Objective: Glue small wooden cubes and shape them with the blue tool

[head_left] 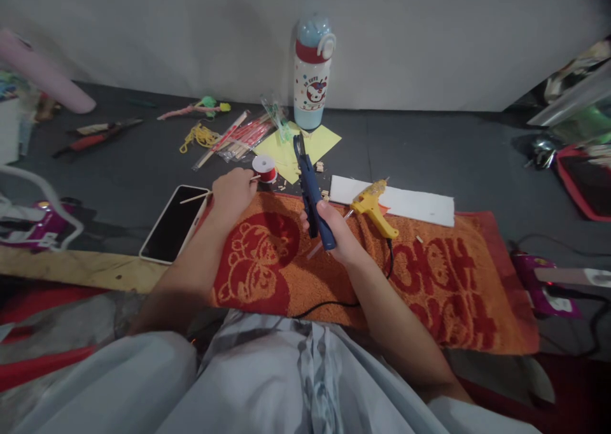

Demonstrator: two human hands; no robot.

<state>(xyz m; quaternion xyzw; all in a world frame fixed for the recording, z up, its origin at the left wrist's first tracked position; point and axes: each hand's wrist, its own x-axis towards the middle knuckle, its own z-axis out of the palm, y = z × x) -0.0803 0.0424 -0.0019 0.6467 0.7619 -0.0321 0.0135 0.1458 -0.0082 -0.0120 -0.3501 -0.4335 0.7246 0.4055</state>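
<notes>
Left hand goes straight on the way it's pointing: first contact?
The left hand would likely meet the round white spool wound with red first; depth is unclear from one view.

Long dk-blue hand tool (312, 195) is looking navy; rect. orange terry towel (310, 284) is showing dk-red lettering + cartoon figs; tall cyl. lt-blue/wht bottle (311, 71) is sporting red band (310, 53), multicol. dots; round wht spool (263, 163) is showing red.

A: Passage for the right hand (335, 227)?
B: Dark tabletop (405, 147) open beyond the white strip (422, 206); yellow glue gun (371, 206) sits between.
A: Straight ahead?
B: Upright bottle (312, 81) blocks, against the wall (405, 46).
</notes>
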